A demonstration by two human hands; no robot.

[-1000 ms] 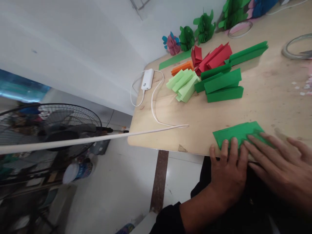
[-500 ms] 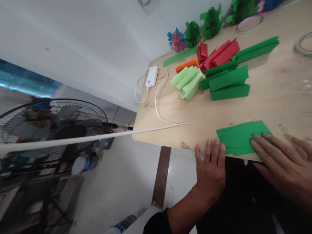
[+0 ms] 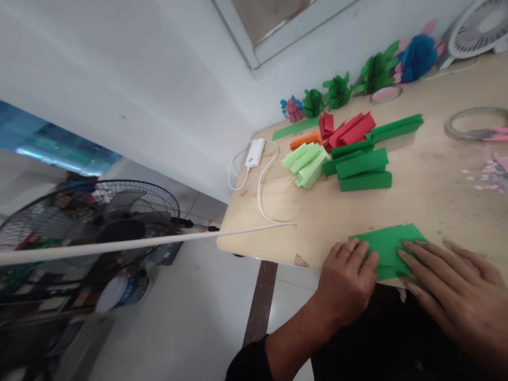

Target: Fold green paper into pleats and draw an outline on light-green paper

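Note:
A sheet of green paper (image 3: 391, 248) with fold lines lies flat at the front edge of the table. On its left end rest the bent, slightly parted fingers of my left hand (image 3: 349, 275); the thumb is hidden. My right hand (image 3: 456, 286) lies flat across the paper's right part, fingers stretched out and pressing down. Behind the sheet are folded green paper strips (image 3: 363, 169), light green strips (image 3: 307, 164), red strips (image 3: 351, 132) and an orange strip (image 3: 305, 140).
Paper figures, one of them blue (image 3: 418, 58), line the wall beside a small white fan (image 3: 482, 26). A roll of tape (image 3: 456, 124) and paper scraps (image 3: 494, 174) sit to the right. A white power bank (image 3: 255, 152) trails a cable (image 3: 260, 190). A large fan (image 3: 119, 217) stands left.
My left hand has moved from the table edge up onto the left end of the green paper. My right hand stays on the sheet. The camera view has tilted up.

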